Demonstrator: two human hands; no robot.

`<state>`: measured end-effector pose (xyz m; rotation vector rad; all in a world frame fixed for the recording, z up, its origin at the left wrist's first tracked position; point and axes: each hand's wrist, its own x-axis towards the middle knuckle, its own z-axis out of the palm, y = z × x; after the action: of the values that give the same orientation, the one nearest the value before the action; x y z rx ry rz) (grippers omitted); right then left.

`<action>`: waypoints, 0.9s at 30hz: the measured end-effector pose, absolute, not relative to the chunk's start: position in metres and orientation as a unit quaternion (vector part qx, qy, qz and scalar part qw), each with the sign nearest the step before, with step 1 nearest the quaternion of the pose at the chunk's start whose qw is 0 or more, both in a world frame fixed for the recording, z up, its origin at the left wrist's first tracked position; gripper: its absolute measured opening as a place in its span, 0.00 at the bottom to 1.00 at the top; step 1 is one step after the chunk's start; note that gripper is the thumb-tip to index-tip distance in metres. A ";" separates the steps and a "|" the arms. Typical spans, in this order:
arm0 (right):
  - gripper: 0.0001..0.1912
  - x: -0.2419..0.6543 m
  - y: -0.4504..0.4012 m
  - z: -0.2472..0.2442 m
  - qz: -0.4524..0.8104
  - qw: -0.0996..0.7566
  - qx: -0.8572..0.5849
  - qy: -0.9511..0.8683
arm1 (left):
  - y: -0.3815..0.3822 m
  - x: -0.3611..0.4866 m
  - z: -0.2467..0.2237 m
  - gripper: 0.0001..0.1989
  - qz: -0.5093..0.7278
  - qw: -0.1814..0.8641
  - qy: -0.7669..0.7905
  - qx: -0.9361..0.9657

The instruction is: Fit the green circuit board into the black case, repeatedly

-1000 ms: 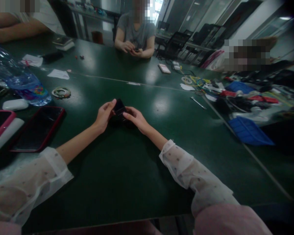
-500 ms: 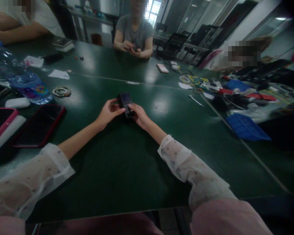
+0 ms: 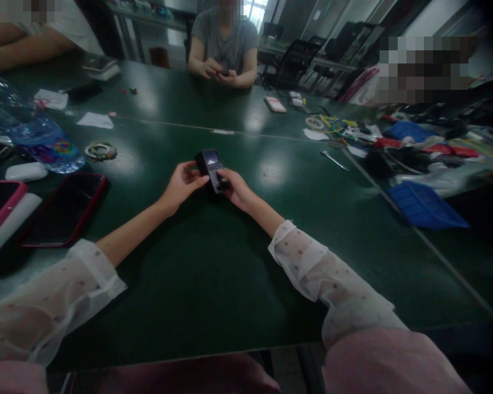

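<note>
A small dark device (image 3: 212, 164) with a little screen and buttons is held between both hands above the green table (image 3: 197, 284). My left hand (image 3: 183, 185) grips its left side, thumb on the front near the lower edge. On the right, my right hand (image 3: 235, 187) holds the lower part, with the thumb over the buttons. The fingers behind the device are partly hidden. The screen shows a faint light shape.
At left are a water bottle (image 3: 45, 139), a red-edged phone (image 3: 66, 210), a white case (image 3: 26, 171) and a coiled bracelet (image 3: 101, 150). At right lie a blue tray (image 3: 427, 205), cables and a metal tool (image 3: 334, 161). A person (image 3: 224, 46) sits opposite.
The device's screen has gone from dark to faintly lit, and the device is tilted slightly differently. My right thumb has shifted slightly. The view has moved a little.
</note>
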<state>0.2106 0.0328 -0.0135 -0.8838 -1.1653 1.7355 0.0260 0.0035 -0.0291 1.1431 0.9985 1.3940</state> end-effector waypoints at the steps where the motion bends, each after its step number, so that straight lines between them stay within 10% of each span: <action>1: 0.17 0.210 0.033 -0.013 0.690 0.421 -0.358 -0.467 | 0.004 0.026 -0.029 0.32 0.580 0.514 0.416 0.475; 27: 0.20 0.212 0.020 -0.007 0.612 0.399 -0.317 -0.605 | -0.006 0.004 -0.015 0.32 0.516 0.543 0.432 0.502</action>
<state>0.2117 0.0199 -0.0070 -0.8013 -1.5300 1.5499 0.0036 -0.0059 -0.0154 1.1917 1.0245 1.2259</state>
